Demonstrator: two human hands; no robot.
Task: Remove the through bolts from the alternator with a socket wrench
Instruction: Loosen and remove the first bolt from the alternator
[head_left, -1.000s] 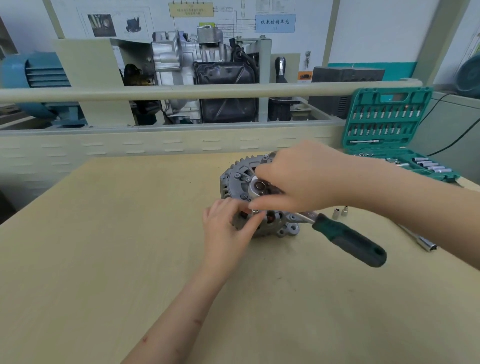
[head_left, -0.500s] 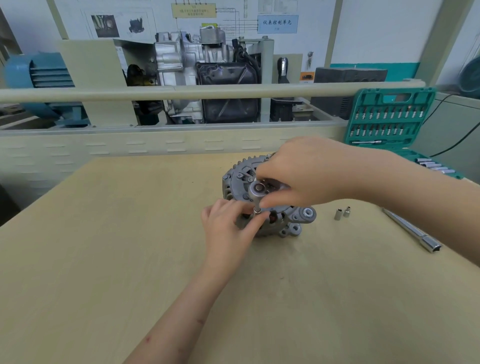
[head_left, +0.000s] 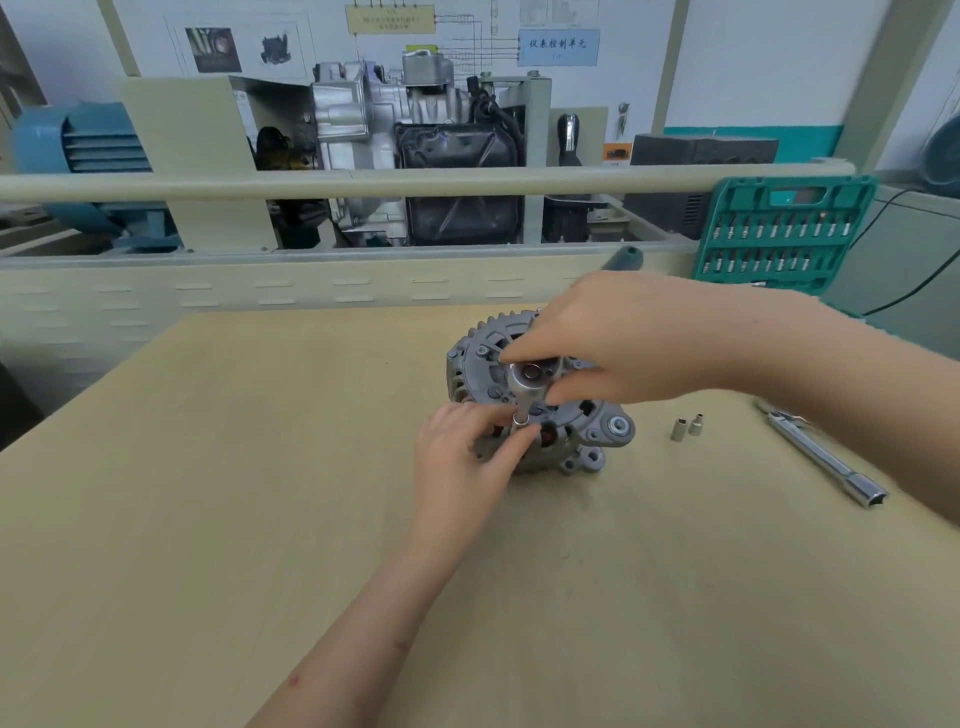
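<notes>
1. The alternator (head_left: 540, 410) sits on the table (head_left: 208, 493) a little right of the frame's centre, its finned grey housing facing up and its mounting lugs toward the lower right.
2. The socket wrench (head_left: 530, 376) stands over the alternator's near edge; its round chrome head shows between the fingers, and the dark green end of its handle peeks out above the right hand, pointing toward the upper part of the frame.
3. The right hand (head_left: 628, 338) comes in from the right edge, and its grip is curled around the wrench head, thumb below and fingers above.
4. The left hand (head_left: 462, 462) reaches up from the bottom centre; its grip pinches the socket (head_left: 521, 420) under the wrench head, fingertips closed on it against the alternator.
5. The bolt itself is hidden beneath the socket and fingers.
6. Two small loose sockets (head_left: 685, 428) stand on the table just right of the alternator.
7. A chrome extension bar (head_left: 826, 462) lies farther right, slanting toward the lower right.
8. An open green socket set case (head_left: 779, 234) stands at the upper right, lid upright with rows of bits.
9. A cutaway engine display (head_left: 415, 145) fills the upper centre behind a pale rail.
</notes>
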